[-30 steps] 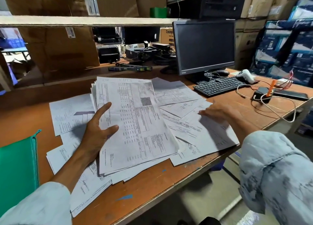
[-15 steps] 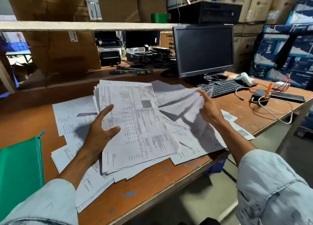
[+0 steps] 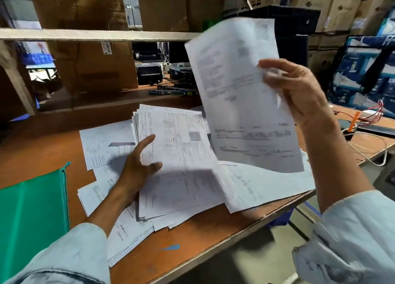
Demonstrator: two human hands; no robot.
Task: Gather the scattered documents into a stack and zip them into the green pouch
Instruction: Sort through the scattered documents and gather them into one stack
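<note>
Orange-brown wooden counter (image 3: 42, 147): mid-gathering, our left hand (image 3: 136, 170) grips the white paper stack (image 3: 181, 155), our right hand (image 3: 299, 91) pinches one raised printed sheet (image 3: 239, 91), to be squared on top next. Green fabric pouch (image 3: 32, 209) lies near-left.

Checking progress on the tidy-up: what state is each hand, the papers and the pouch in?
left hand, holds the stack at its edge.
right hand, grips a lifted sheet.
stack, partly gathered, lying over loose papers.
sheet, raised in the air, blurred.
loose papers, scattered on the table.
pouch, flat on the table, zip unclear.
</note>
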